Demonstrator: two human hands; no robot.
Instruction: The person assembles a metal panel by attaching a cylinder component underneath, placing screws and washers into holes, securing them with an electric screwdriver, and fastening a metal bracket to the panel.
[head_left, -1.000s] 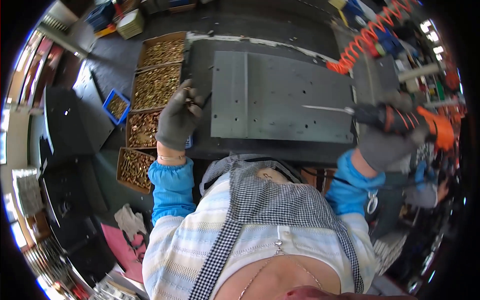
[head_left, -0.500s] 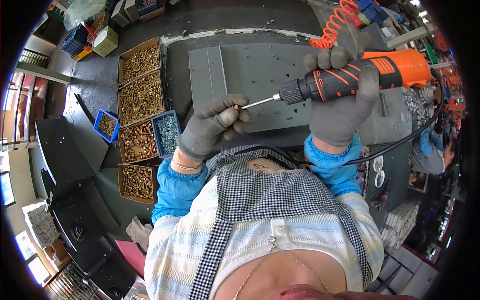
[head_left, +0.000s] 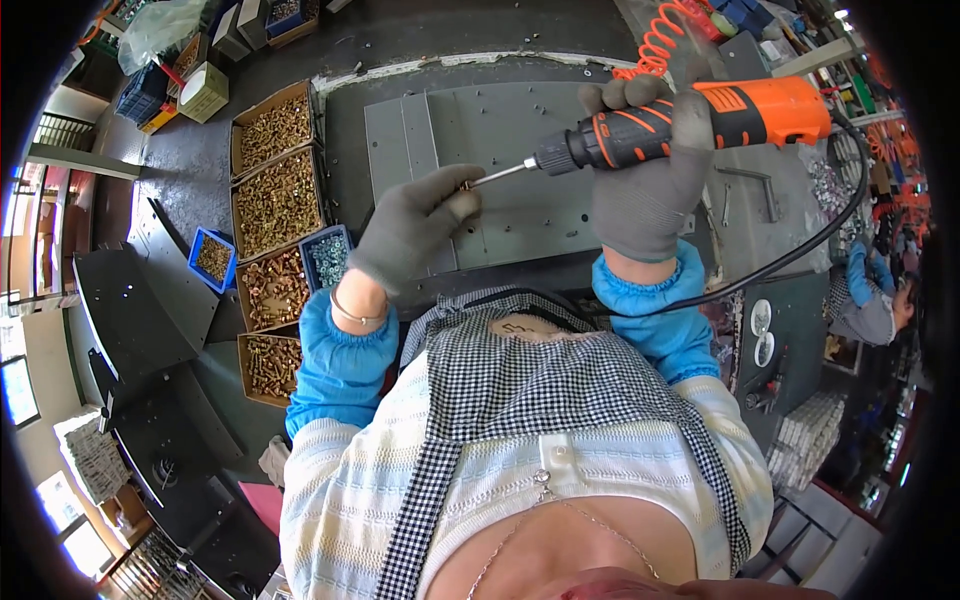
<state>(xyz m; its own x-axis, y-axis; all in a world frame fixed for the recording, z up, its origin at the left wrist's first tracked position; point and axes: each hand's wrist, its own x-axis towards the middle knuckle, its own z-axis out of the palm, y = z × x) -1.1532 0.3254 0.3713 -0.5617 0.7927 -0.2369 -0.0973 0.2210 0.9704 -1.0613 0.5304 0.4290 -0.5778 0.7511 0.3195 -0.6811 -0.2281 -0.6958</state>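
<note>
While the right hand point(head_left: 640, 205) gripped an orange-and-black power screwdriver point(head_left: 765, 113) across the grey panel's point(head_left: 490, 125) right edge, the left hand point(head_left: 408, 228) pinched a small metal piece point(head_left: 466, 186) at the tip of the bit point(head_left: 505, 173), nearer the left edge.

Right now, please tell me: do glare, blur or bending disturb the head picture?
In the head view, the windows at left look washed out; straight edges bend toward the dark rim; the power screwdriver and right hand look fairly sharp; the small fastener at the left hand shows little detail.
</note>
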